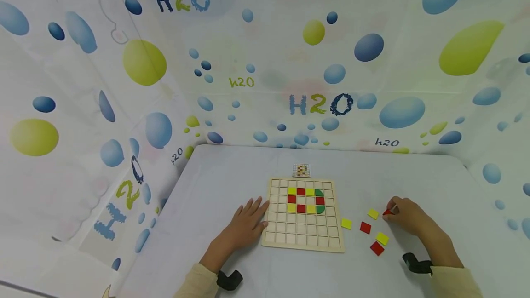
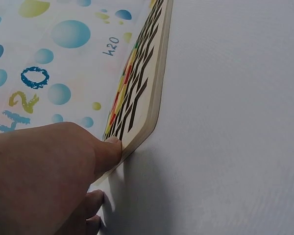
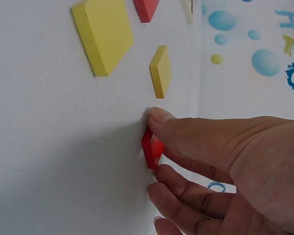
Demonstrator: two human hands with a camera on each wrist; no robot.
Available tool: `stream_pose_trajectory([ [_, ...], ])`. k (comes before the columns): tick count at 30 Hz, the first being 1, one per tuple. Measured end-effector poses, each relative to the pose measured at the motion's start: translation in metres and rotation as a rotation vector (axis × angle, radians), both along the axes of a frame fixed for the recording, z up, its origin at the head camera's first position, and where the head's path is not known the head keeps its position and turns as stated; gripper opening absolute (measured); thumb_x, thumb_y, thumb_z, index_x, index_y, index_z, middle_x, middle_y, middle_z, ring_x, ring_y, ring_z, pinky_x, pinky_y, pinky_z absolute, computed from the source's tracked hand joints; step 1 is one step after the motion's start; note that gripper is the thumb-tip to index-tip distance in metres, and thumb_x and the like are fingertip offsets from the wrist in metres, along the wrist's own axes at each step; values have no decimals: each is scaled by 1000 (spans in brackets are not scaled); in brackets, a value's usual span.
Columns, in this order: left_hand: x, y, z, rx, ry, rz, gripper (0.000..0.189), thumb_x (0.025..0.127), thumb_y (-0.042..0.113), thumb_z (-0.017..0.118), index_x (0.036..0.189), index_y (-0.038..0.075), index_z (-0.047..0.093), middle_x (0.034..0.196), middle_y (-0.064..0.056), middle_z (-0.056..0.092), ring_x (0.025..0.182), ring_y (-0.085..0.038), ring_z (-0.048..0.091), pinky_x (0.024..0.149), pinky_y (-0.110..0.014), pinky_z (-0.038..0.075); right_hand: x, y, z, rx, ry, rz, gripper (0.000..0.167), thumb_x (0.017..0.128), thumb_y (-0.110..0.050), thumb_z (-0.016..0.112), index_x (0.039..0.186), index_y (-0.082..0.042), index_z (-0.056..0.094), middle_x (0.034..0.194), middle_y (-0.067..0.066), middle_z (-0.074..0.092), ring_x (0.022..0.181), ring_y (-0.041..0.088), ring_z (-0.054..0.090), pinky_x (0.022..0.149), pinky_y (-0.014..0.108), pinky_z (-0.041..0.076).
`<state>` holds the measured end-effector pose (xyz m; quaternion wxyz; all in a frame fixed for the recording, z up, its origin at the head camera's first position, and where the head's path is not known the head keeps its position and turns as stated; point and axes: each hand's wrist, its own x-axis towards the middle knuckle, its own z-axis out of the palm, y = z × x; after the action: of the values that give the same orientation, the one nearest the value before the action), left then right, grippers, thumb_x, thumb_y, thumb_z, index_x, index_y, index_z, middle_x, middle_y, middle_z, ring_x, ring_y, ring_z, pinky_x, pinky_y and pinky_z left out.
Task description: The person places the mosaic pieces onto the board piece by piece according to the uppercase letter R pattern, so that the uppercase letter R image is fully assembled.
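Note:
A wooden grid board [image 1: 281, 238] lies on the table, with red, yellow and green tiles set in a ring in its upper cells. My left hand [image 1: 247, 224] lies at the board's left edge with fingers spread; in the left wrist view its thumb [image 2: 110, 149] touches the board's rim [image 2: 154, 112]. Off to the right, my right hand [image 1: 407, 215] pinches a red square tile [image 3: 153, 149] between thumb and fingers, low at the table surface. Nearby lie a yellow tile [image 1: 373, 214], a red tile [image 1: 365, 227] and several others.
A small patterned card [image 1: 301, 170] stands just beyond the board's far edge. Loose tiles, among them a yellow one [image 1: 346, 223] beside the board and a red one [image 1: 377, 248], lie between board and right hand. A printed curtain [image 1: 265, 59] hangs behind the white table [image 1: 207, 174].

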<state>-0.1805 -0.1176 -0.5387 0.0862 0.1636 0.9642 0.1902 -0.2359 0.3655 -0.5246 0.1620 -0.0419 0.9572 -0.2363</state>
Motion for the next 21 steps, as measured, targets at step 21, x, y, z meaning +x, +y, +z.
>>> stream_pose_trajectory([
  [21,-1,-2,-1,13,-17,-2,63,110,35,52,166,14,34,174,-14,27,162,-41,20,127,-65,19,-8,-35,-11,-47,186,-43,29,100,-13,73,121,4,61,108,24,62,98,37,60,88,57,58],
])
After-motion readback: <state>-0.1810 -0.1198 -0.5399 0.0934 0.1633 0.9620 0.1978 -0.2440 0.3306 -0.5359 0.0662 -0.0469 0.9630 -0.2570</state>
